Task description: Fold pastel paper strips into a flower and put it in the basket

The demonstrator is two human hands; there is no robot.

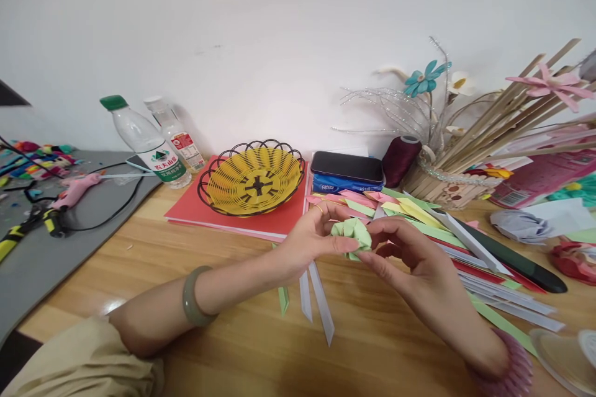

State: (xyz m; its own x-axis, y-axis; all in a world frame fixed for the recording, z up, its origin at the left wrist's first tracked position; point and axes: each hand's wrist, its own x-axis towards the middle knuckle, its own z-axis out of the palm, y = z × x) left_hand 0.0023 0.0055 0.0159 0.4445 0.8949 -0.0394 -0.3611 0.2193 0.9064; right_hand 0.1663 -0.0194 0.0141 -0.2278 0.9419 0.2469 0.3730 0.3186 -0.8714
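Pale-green folded paper [352, 234]: a small, many-creased piece raised between both hands, in front of the heap of strips.
Left hand [307, 240]: fingers closed on the folded paper, the thumb lying across its front; a ring shows on one finger.
Right hand [416, 260]: fingers curled in a pinch at the paper's right side, thumb tip against its lower edge.
Wrists: a grey-green bangle [193, 298] around the left, a purple coiled band [505, 363] around the right.
Loose strips: two white strips [322, 309] and a green strip [284, 299] lie on the wooden surface [233, 341] below the left hand.
Strip heap [470, 242]: white, green, yellow, pink and red lengths spread behind and beside the right hand, with a long dark tool [526, 263] among them.
Yellow basket [218, 181]: shallow, woven, black-rimmed, resting on red sheets [186, 206].
Phone [347, 166]: flat on a blue packet [347, 185], just beside a maroon thread spool [401, 160].
Stick holder [447, 181]: at the right, with wooden sticks and craft flowers rising from it.
Bottles: a green-capped bottle [158, 155] in front of a smaller bottle [186, 146], near the wall.
Grey mat [112, 214]: at the far left, carrying a pink glue gun [74, 190].
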